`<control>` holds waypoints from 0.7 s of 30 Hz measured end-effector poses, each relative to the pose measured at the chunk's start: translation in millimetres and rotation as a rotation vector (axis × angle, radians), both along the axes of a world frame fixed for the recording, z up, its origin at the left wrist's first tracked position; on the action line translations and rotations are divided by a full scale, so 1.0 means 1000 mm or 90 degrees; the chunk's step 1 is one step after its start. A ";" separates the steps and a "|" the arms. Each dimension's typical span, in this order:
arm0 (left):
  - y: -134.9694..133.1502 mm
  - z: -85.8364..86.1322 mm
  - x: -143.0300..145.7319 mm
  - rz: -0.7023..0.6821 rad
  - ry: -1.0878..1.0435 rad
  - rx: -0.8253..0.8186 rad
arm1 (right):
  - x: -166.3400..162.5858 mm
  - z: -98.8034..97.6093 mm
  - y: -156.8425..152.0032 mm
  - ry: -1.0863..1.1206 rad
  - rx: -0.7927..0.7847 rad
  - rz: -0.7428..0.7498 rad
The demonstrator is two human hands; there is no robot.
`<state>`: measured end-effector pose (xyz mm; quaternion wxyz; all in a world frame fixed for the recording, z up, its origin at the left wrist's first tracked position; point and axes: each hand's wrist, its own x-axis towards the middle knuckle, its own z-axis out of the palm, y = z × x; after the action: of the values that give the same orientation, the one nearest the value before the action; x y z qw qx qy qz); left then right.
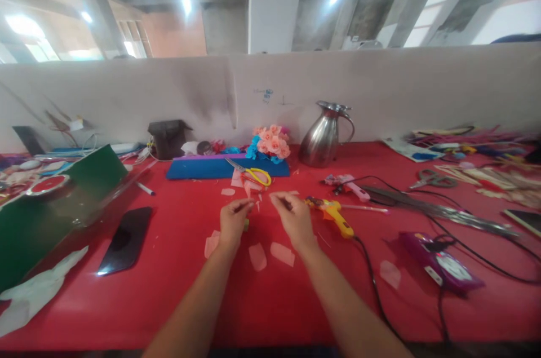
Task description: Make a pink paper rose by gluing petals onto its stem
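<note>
My left hand (234, 221) is closed in a pinch above the red table (177, 301). A small pale bit shows by its fingertips, too small to name. My right hand (295, 220) faces it, thumb and fingers pressed together; what they hold, if anything, is hidden. A narrow gap separates the two hands. Below them lie a pink petal-shaped piece (257, 256) and another pink piece (282, 253). More pink pieces (212, 243) rest beside my left wrist. Yellow-handled scissors (258, 176) lie beyond the hands. A yellow glue gun (338, 220) is right of my right hand.
A blue slab (198, 168) carries pink paper flowers (273, 142); a steel jug (323, 135) stands beside it. A phone (125, 241) and green board (80, 186) are left. Right are a pink glue gun (349, 186), cables and a purple power box (439, 262).
</note>
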<state>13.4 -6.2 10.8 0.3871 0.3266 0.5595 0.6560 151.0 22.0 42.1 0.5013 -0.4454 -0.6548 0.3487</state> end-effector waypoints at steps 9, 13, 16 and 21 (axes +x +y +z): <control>-0.006 0.006 0.003 -0.078 0.042 0.021 | 0.069 0.017 -0.023 -0.294 -0.026 0.037; -0.007 0.005 0.006 -0.121 0.032 0.059 | 0.073 -0.002 -0.052 -0.397 -0.021 0.054; -0.005 0.002 0.007 -0.127 0.025 0.059 | 0.065 -0.014 -0.067 -0.418 0.015 0.065; -0.002 -0.002 0.008 -0.119 0.010 0.056 | 0.054 -0.022 -0.075 -0.477 0.043 0.054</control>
<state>21.0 -8.0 8.6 0.4276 0.3993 0.5005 0.6381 205.1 -52.7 20.2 0.2267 -0.4978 -0.8217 0.1603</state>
